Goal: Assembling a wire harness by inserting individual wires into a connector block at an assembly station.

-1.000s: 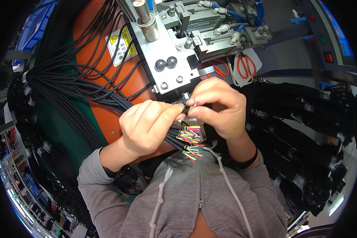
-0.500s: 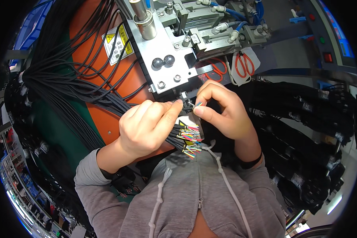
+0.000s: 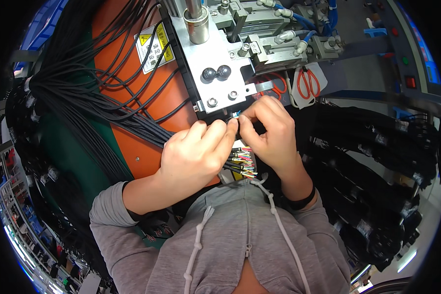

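Head view: left hand (image 3: 193, 152) pinches wires (image 3: 236, 114), now nearer the metal fixture (image 3: 220, 92), work shifting there; right hand (image 3: 272, 130), grip unclear.

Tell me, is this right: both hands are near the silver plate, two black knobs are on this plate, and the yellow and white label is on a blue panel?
Not quite: the head view shows the yellow and white label on an orange panel, not blue. The rest holds: left hand and right hand are near the silver plate, with two black knobs on it.
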Motion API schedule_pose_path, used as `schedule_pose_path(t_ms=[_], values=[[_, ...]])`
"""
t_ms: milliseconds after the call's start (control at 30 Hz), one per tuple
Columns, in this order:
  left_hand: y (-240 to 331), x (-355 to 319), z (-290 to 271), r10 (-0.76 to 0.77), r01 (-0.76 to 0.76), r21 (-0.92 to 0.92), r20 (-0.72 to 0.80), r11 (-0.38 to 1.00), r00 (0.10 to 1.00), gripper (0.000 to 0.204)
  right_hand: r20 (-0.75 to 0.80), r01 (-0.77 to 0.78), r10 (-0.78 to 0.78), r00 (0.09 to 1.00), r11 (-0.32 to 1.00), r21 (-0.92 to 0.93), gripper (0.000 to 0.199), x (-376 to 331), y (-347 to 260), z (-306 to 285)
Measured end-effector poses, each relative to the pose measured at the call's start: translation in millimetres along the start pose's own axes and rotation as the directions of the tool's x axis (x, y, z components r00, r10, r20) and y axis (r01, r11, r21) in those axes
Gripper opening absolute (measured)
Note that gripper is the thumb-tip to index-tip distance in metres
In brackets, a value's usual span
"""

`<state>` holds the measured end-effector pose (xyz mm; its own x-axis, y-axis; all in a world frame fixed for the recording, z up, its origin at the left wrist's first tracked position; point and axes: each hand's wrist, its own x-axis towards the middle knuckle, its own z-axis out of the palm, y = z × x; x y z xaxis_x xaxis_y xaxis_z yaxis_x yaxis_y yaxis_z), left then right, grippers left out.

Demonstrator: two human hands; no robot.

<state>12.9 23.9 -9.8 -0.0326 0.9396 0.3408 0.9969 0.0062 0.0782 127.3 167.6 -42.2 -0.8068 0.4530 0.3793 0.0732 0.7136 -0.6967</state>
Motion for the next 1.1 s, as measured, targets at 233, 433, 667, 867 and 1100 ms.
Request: schedule_pose_path(t_ms=[233, 433, 667, 867, 1100], values=[[-1, 2, 2, -0.019, 0.019, -0.021, -0.027, 1.000, 0.999, 0.032, -0.074, -0.103, 0.119, 0.990, 0.978, 0.183, 0.007, -6, 7, 13], [-5, 5, 5, -0.072, 0.067, -0.095, -0.058, 0.993, 0.996, 0.037, 0.127, -0.441, 0.443, 0.888, 0.736, 0.513, 0.007, -15, 18, 20], [-5, -1, -4, -0.095, 0.093, -0.073, -0.026, 0.993, 0.995, 0.026, -0.136, -0.176, 0.228, 0.964, 0.931, 0.319, 0.013, -7, 6, 19], [1, -9, -8, -0.166, 0.166, -0.001, 0.054, 0.986, 0.985, 0.025, 0.066, -0.049, 0.021, 0.998, 0.889, 0.455, 0.012, -5, 15, -4], [-10, -3, -6, -0.052, 0.048, -0.160, -0.023, 0.986, 0.998, 0.030, 0.036, 0.258, -0.325, 0.945, 0.810, 0.527, 0.024, -3, 14, -6]])
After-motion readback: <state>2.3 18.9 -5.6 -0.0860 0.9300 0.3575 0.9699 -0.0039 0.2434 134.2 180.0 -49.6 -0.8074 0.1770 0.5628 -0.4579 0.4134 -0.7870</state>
